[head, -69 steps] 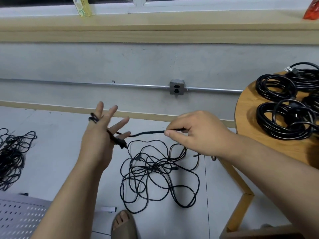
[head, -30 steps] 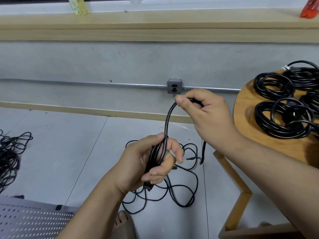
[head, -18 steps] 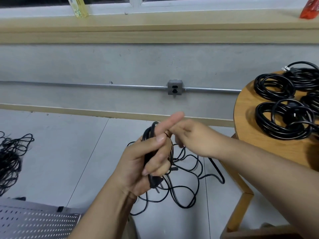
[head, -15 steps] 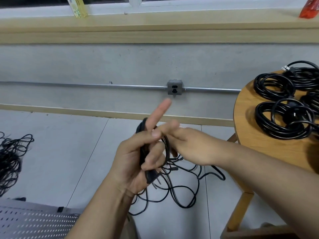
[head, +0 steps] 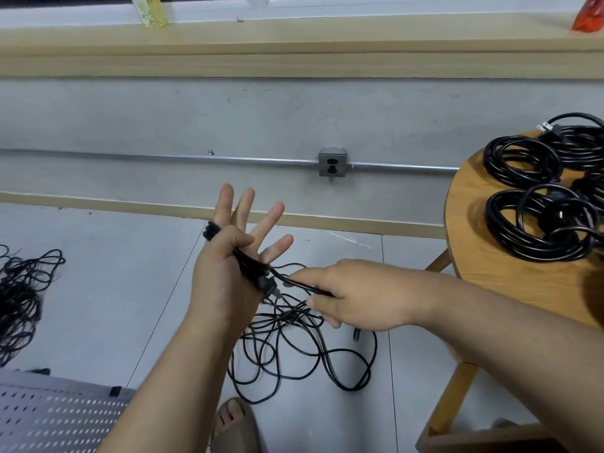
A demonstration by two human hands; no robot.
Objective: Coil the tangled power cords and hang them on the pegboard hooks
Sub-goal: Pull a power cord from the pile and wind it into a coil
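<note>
A black power cord (head: 251,266) crosses the left hand's (head: 225,269) palm in a few loops, pinned under the thumb, with its plug (head: 269,287) at the heel. A taut stretch leads right into the right hand's (head: 356,295) pinch. The rest is a loose tangle (head: 294,348) on the floor below. A second tangle (head: 19,299) lies at the left edge. Several coiled cords (head: 539,223) rest on the round wooden surface at right. The grey pegboard (head: 49,416) shows near left.

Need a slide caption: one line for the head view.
Left hand, fingers spread, holds turns of a black power cord; right hand pinches the free stretch above the floor tangle.
</note>
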